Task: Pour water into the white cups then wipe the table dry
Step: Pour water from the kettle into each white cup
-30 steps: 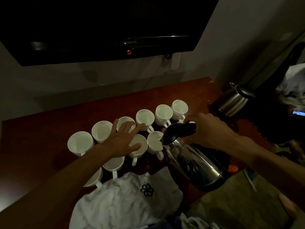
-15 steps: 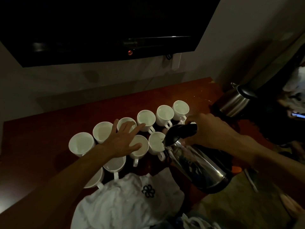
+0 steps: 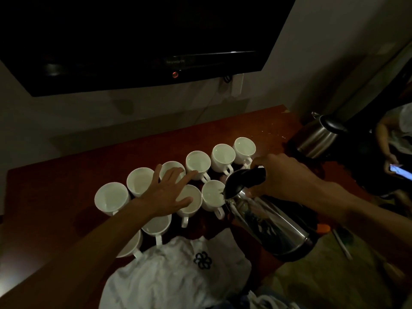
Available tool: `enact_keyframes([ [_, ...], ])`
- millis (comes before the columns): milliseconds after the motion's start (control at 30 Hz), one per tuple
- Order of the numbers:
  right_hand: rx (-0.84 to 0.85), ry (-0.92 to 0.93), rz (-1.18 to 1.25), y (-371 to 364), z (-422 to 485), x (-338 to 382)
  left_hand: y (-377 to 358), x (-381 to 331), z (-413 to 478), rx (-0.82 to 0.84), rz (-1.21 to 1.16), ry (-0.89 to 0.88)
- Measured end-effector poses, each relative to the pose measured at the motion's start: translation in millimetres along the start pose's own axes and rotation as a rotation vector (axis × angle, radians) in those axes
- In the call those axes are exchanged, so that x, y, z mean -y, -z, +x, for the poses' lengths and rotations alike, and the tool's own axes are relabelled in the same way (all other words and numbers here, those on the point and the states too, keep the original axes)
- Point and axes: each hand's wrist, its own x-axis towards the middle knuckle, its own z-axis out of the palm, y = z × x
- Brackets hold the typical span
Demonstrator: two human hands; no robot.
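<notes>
Pouring: tilting the steel kettle spout-down over the front-row cup, right at its rim.
Right hand: clamping curled fingers round the kettle's black handle.
Left hand: lying flat, fingers straight and spread across neighbouring rims, gripping nothing.
Doing it well: holding the spout low, easing the tilt, stopping short of the brim, steadying without nudging handles.
White cups: standing in two close rows on the reddish worktop.
Cloth: lying crumpled at the near edge, probably waiting for wiping.
Writing: showing only a black flower emblem on the cloth; bezel lettering on the television reading too faint.
</notes>
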Motion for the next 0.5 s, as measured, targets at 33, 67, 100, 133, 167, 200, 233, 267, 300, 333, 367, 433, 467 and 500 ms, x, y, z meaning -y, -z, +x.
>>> enact_keyframes([
  [33,0.0,0.001,-0.002,-0.2,0.1,0.3,0.0,0.1,-0.1,0.002,0.006,-0.003],
  [67,-0.003,0.001,-0.005,-0.2,0.0,0.5,-0.1,0.4,-0.3,-0.001,0.006,-0.007],
  [100,-0.005,0.0,-0.009,-0.1,0.1,0.8,-0.4,0.8,-0.6,-0.006,0.003,-0.01],
  [133,-0.005,0.0,-0.015,0.1,0.3,1.1,-0.6,1.2,-1.2,-0.011,0.001,-0.011],
  [167,-0.003,-0.001,-0.017,0.2,0.7,1.3,-1.1,1.3,-2.1,-0.014,-0.002,-0.012],
  [200,0.0,-0.002,-0.014,0.8,0.7,1.5,-1.7,1.2,-2.6,-0.016,-0.008,-0.011],
  [233,0.006,-0.005,-0.01,1.3,0.7,1.8,-2.7,0.9,-3.0,-0.015,-0.013,-0.009],
  [267,0.012,-0.009,-0.007,1.9,0.6,2.0,-3.7,0.2,-3.1,-0.011,-0.015,-0.007],
  [300,0.014,-0.012,-0.005,2.2,0.4,2.3,-4.8,-0.6,-2.9,-0.006,-0.013,-0.006],
  [333,0.014,-0.013,-0.004,2.7,0.5,2.4,-6.1,-1.4,-2.4,-0.002,-0.008,-0.006],
  [367,0.014,-0.012,-0.004,3.1,0.5,2.9,-7.6,-1.7,-2.0,0.001,-0.004,-0.007],
  [433,0.019,-0.009,-0.011,3.9,1.4,4.3,-10.0,-1.2,-1.0,-0.008,0.001,-0.011],
  [467,0.021,-0.01,-0.014,4.1,1.9,4.9,-10.6,-0.6,-0.7,-0.017,0.003,-0.014],
  [500,0.021,-0.012,-0.018,4.2,2.2,5.6,-10.8,-0.1,-0.5,-0.026,0.002,-0.017],
])
